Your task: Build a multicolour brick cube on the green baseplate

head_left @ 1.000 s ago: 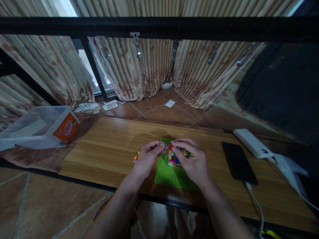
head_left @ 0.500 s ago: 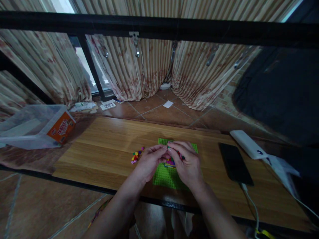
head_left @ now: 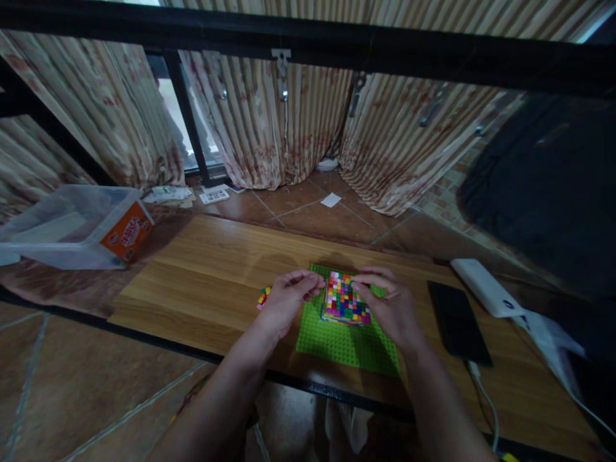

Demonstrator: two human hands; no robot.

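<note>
1. Multicoloured brick block [head_left: 344, 299] on green baseplate [head_left: 346, 340], wooden worktop [head_left: 202, 282].
2. Left hand [head_left: 283, 305], right hand [head_left: 392, 308]: fingertip grip on block's sides.
3. Beyond: tiled floor [head_left: 308, 208], striped curtains [head_left: 269, 122].

Both forearms are bare with no sleeve in view, and the left hand [head_left: 283, 305] and right hand [head_left: 392, 308] show no gloves, rings or watch.
</note>
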